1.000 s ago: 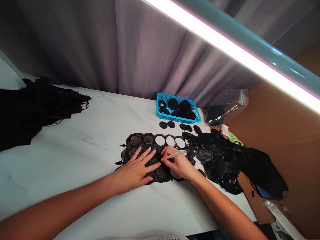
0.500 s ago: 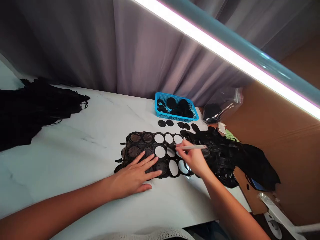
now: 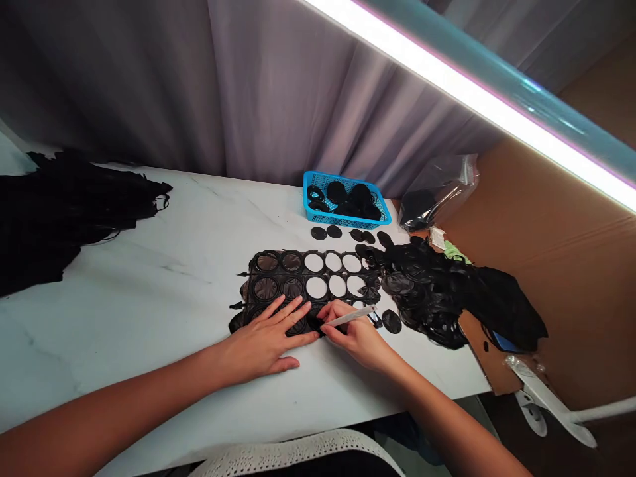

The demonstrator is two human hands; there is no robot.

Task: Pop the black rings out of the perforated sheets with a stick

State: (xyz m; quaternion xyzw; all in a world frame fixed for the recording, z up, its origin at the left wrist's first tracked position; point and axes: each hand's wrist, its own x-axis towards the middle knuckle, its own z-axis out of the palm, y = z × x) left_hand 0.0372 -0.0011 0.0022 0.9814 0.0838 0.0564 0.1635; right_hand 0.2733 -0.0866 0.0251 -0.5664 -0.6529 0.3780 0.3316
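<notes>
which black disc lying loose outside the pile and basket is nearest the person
The lone disc between the right hand and the pile; the other loose discs lie farther back, toward the basket.

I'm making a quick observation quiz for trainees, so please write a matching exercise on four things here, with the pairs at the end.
1. left hand
2. right hand
3. basket
4. bag

A. blue, with black discs in it
B. gripping a slim pale tool
C. see-through, with something black inside
D. spread palm-down on the black sheet

Pairs: 1-D, 2-B, 3-A, 4-C
</notes>
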